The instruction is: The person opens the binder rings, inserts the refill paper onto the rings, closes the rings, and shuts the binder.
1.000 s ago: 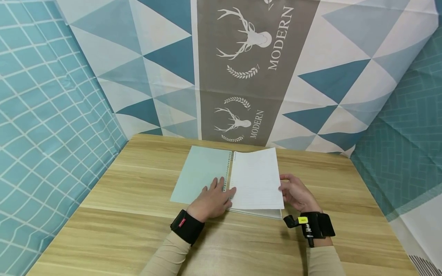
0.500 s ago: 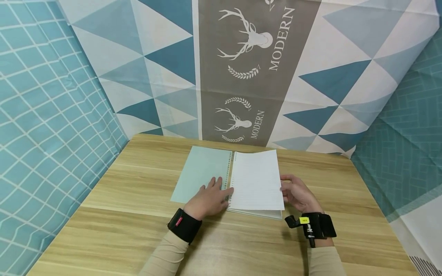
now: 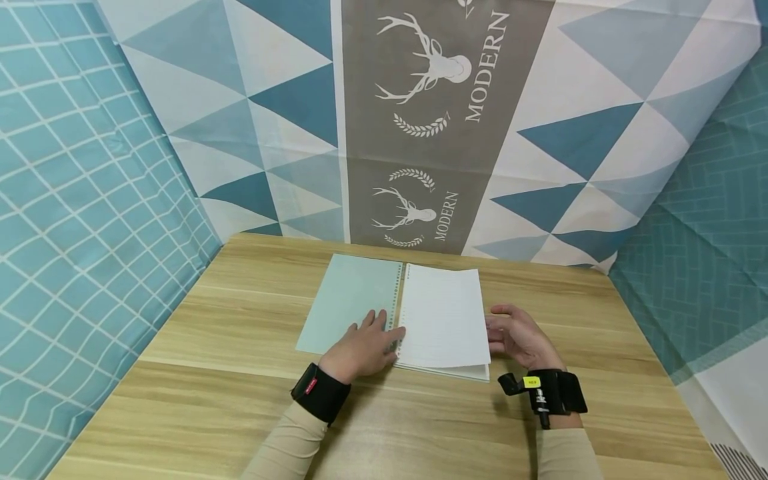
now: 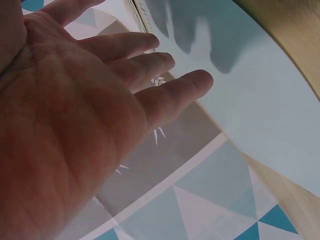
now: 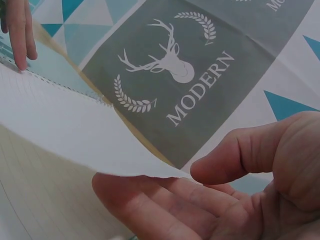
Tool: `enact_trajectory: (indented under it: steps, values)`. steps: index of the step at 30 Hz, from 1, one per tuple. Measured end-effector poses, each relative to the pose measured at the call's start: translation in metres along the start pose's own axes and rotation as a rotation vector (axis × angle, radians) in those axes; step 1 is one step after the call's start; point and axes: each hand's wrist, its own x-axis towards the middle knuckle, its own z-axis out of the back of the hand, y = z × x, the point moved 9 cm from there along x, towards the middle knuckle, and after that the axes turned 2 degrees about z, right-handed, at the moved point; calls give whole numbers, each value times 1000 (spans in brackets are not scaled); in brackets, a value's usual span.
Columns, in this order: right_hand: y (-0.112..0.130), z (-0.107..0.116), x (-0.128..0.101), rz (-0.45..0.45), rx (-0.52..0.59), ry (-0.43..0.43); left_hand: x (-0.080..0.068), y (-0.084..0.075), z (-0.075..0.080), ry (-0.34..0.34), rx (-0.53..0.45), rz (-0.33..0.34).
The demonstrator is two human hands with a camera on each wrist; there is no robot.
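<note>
R hand point(image 3: 523, 339) part-spread, fingers point(image 5: 125, 197) under pg point(image 5: 75, 130).

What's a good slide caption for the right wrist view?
Right hand at the lifted edge of a notebook page, left hand at the binding.

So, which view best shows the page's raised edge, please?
The right wrist view: close up, the raised edge curves above a lined sheet by the right hand. The head view shows it smaller; the left wrist view misses it.
</note>
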Motion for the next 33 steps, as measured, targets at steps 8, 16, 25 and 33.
enact_trajectory:
  steps: [8, 16, 25, 33]
  values:
    - [-3, 8, 0, -15, 19, -24, 0, -2, -1, -7, -10, -15]
    - [-5, 17, -3, -28, 33, -49, 2, -6, 2, -60, 12, -50]
    - [-6, 21, -4, -12, 27, -49, 4, -8, 4, -101, 24, -70]
    - [-6, 19, -2, -23, 29, -70, 5, -9, 4, -115, 40, -74]
